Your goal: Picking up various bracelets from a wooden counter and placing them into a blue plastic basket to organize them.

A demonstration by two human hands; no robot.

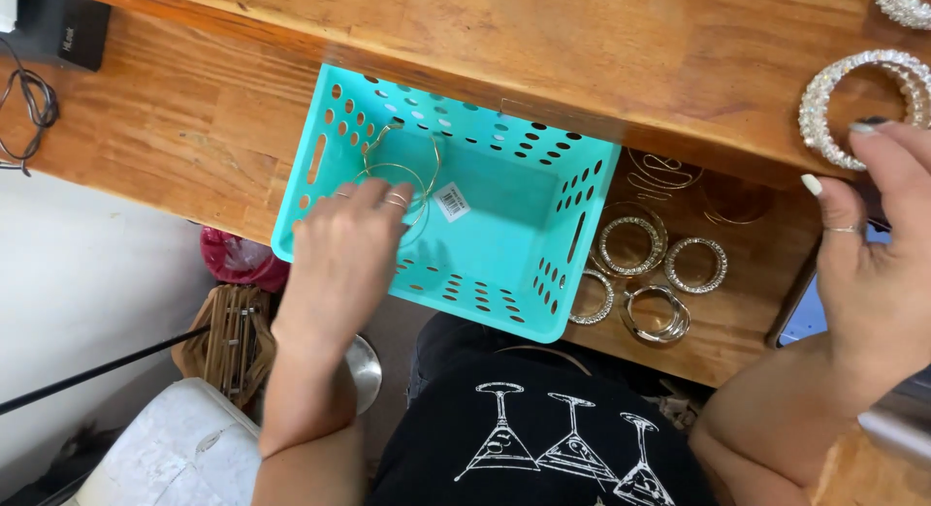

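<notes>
The left hand (pixel 339 259) is down inside the turquoise basket (pixel 504 264), fingers narrowed onto thin gold wire bangles (pixel 398 172) that lie against the basket's far-left corner. I count two or three hoops there; they overlap, so the number is hard to call. To do this well, the fingers should gather every hoop together, since wire this thin slips apart and can snag in the basket's holes. Over at the right, the right hand (pixel 873 264) spreads wide, fingertips touching a sparkly white beaded bracelet (pixel 858 104) on the wooden counter (pixel 582 50), gripping nothing. A second like it peeks in at the top corner. On the lower shelf beside the basket lie four round sparkly bangles (pixel 630 244).
</notes>
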